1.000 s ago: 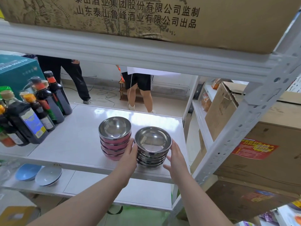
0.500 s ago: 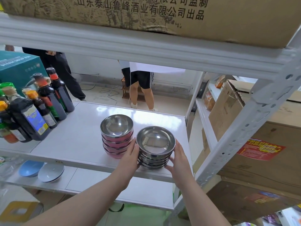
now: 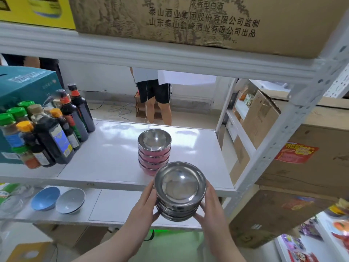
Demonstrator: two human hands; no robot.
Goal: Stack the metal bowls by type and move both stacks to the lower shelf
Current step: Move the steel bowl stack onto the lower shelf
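Lifted off the middle shelf (image 3: 117,167) since the earlier frame, the plain steel stack (image 3: 179,191) is clamped between left hand (image 3: 145,207) and right hand (image 3: 209,210), lower centre; the pink stack (image 3: 154,152) is left behind.

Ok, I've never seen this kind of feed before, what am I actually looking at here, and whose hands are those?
There is no machine: a person wears a camera on the head, looking down at their own bare hands. The left hand and right hand hold a stack of plain steel bowls between them, in front of the shelf edge. A stack of pink-sided bowls stands on the white middle shelf, with sauce bottles on its left. Two ceramic bowls lie on the lower shelf.
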